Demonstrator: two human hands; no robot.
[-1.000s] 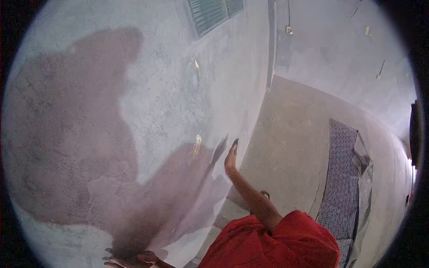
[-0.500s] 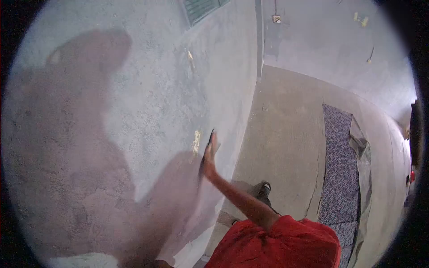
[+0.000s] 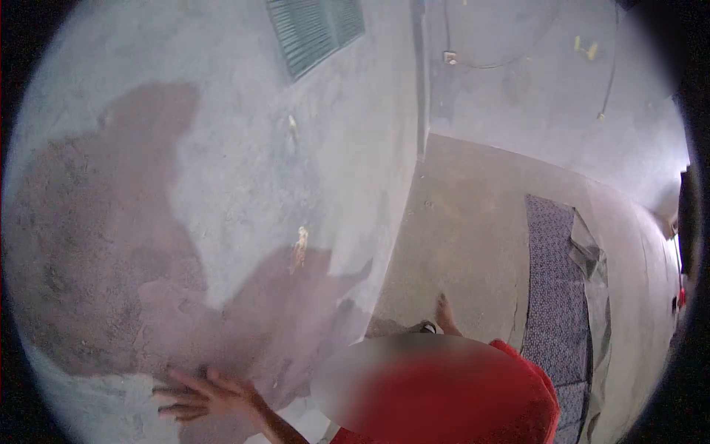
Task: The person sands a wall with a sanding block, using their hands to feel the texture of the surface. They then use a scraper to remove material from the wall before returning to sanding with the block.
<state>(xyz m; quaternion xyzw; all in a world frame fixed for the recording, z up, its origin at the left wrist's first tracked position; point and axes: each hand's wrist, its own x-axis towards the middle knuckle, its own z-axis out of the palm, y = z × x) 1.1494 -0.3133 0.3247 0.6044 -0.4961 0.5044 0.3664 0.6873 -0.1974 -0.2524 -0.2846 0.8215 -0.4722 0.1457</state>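
Observation:
My left hand is at the lower left with its fingers spread, against or very close to the grey plastered wall. It appears to hold nothing. Beside the red shirt, a narrow blurred piece of skin points up over the floor; it looks like part of my right hand or forearm. Its fingers cannot be made out, nor anything in them. A smeared oval patch hides much of the shirt. Shadows of the head and arms fall across the wall, which bears a yellowish scraped mark.
A green louvred vent sits higher on the wall. A patterned mat with a crumpled grey sheet along its edge lies on the concrete floor. A socket is on the adjoining wall. One sandal shows below.
My right arm, earlier stretched out with the hand at the wall beside a thin dark edge, has drawn back towards the shirt. My left hand has come into view, and the camera has tilted slightly upward.

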